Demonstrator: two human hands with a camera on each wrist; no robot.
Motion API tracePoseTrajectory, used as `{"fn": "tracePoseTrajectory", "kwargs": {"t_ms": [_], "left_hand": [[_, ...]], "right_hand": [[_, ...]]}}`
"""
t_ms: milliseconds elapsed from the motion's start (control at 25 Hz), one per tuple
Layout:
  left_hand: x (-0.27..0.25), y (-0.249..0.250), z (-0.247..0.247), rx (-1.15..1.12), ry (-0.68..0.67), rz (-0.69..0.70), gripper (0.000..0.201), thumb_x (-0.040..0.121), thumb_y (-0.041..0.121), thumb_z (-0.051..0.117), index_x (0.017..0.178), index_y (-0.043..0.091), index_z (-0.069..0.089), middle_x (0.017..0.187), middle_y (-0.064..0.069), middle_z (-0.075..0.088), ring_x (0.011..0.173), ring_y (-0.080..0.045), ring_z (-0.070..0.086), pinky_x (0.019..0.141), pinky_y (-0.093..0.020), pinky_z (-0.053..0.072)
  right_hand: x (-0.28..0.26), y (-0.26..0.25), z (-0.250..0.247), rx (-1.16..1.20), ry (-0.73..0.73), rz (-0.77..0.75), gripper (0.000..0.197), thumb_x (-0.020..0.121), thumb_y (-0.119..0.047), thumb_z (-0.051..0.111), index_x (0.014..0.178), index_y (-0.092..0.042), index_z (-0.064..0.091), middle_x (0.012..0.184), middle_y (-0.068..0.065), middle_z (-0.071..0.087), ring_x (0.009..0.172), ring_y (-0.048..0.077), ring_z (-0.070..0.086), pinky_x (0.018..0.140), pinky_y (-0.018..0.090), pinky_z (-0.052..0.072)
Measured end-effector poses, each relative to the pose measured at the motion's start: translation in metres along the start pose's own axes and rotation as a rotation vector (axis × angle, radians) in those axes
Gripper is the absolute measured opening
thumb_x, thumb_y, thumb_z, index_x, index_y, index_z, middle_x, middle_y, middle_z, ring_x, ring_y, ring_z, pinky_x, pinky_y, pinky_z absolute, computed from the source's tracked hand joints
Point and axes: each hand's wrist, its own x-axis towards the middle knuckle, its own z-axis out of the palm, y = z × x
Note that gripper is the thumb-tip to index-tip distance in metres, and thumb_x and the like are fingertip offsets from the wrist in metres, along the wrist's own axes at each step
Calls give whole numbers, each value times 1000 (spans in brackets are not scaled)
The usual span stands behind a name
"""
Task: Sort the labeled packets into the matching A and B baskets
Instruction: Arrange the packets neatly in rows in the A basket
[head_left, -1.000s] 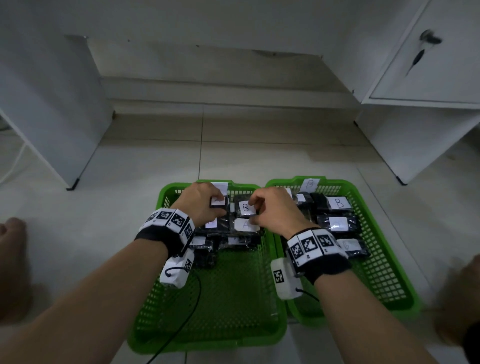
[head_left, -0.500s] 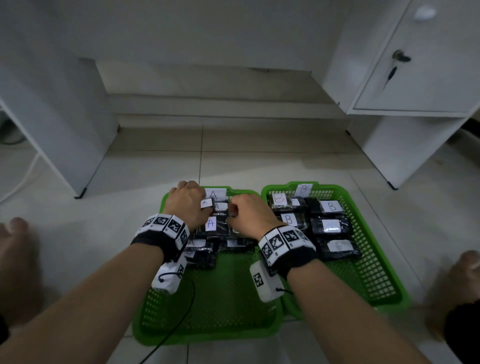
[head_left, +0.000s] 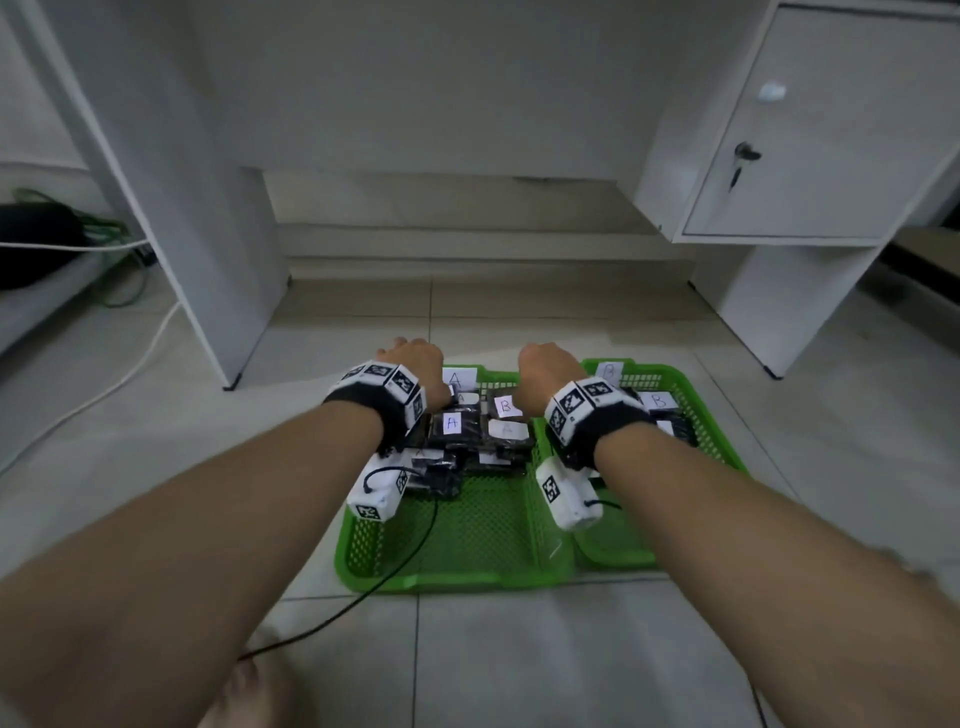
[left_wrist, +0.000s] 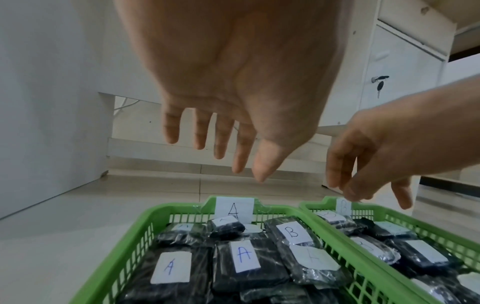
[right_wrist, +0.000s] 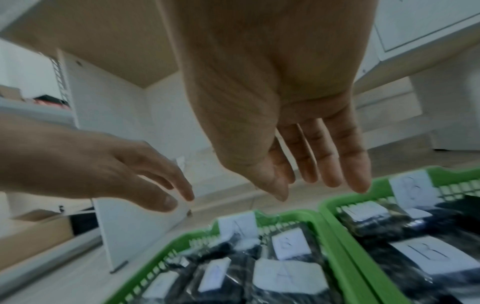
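Two green baskets stand side by side on the floor. The left basket (head_left: 457, 566) carries an A tag (head_left: 459, 378), the right basket (head_left: 696, 410) a B tag (head_left: 609, 371). Black wrapped packets with white labels fill their far halves. In the A basket lies a packet marked B (left_wrist: 293, 233) among packets marked A (left_wrist: 245, 258). My left hand (left_wrist: 207, 144) hovers above the A basket's far end, fingers straight, holding nothing. My right hand (right_wrist: 319, 174) hangs above the seam between the baskets, fingers loose, also empty.
A white desk panel (head_left: 208, 234) stands at far left, a white cabinet with a key in its lock (head_left: 810, 156) at far right. White and green cables (head_left: 119, 249) lie at the left. A black cable (head_left: 395, 566) runs from my left wrist across the tiled floor.
Both hands have lifted off the packets in the A basket and spread apart, now empty. The head view has tilted up and pulled back.
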Motion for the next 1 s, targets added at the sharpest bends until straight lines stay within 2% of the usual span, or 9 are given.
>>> {"fn": "tracePoseTrajectory", "kwargs": {"t_ms": [120, 200, 320, 400, 480, 560, 720, 800, 1000], "left_hand": [[14, 8, 16, 26, -41, 51, 41, 93, 39, 53, 129, 19, 59, 134, -5, 55, 127, -29, 46, 104, -48, 40], [21, 17, 27, 24, -86, 81, 44, 96, 41, 49, 138, 27, 53, 145, -2, 47, 137, -29, 37, 109, -52, 35], [38, 35, 45, 56, -173, 136, 50, 99, 48, 39, 148, 40, 39, 164, 1, 17, 151, -30, 9, 117, -61, 17], [51, 46, 57, 57, -217, 139, 54, 99, 51, 35, 152, 44, 29, 167, 4, 1, 153, -28, -5, 118, -65, 7], [71, 59, 74, 29, -238, 143, 57, 99, 52, 35, 154, 40, 25, 167, 4, -2, 153, -28, -8, 117, -67, 4], [87, 62, 82, -38, -202, 148, 55, 100, 46, 37, 153, 32, 33, 166, 1, 8, 153, -28, 2, 116, -68, 12], [99, 58, 82, 25, -93, 233, 40, 98, 27, 45, 137, 21, 49, 152, -4, 36, 142, -31, 27, 103, -59, 43], [99, 57, 84, 17, -58, 264, 40, 97, 25, 45, 136, 19, 49, 149, -2, 39, 140, -31, 29, 102, -56, 45], [102, 47, 85, -29, -78, 316, 46, 98, 25, 40, 144, 18, 43, 159, 0, 28, 148, -29, 18, 108, -55, 40]], "right_hand": [[14, 25, 18, -10, -30, 64, 28, 88, -21, 67, 68, -15, 49, 89, 12, 69, 64, 25, 56, 56, 28, 43], [12, 34, 29, -4, -70, 83, 25, 90, -16, 65, 69, -12, 52, 87, 12, 68, 62, 23, 55, 56, 28, 43], [8, 43, 45, 0, -75, 81, 8, 91, -10, 63, 93, -2, 64, 102, 17, 68, 91, 30, 67, 73, 34, 54], [12, 48, 51, 15, -41, 83, 20, 89, -10, 67, 105, 2, 64, 111, 20, 68, 106, 34, 67, 83, 37, 55], [23, 55, 55, 13, -58, 74, 26, 87, -14, 71, 106, 3, 64, 111, 19, 68, 106, 34, 67, 82, 36, 55], [34, 55, 55, 6, -80, 82, 29, 85, -18, 74, 105, 0, 64, 110, 17, 66, 104, 32, 67, 78, 34, 54], [40, 49, 56, -7, -124, 87, 31, 85, -18, 77, 108, -2, 63, 112, 15, 63, 104, 31, 64, 81, 36, 55], [38, 48, 52, -16, -150, 77, 28, 86, -14, 74, 108, -1, 63, 111, 16, 62, 105, 32, 64, 81, 36, 55], [41, 48, 47, 5, -223, 86, 22, 85, -11, 73, 102, 1, 65, 108, 18, 65, 102, 34, 66, 76, 36, 55]]}}
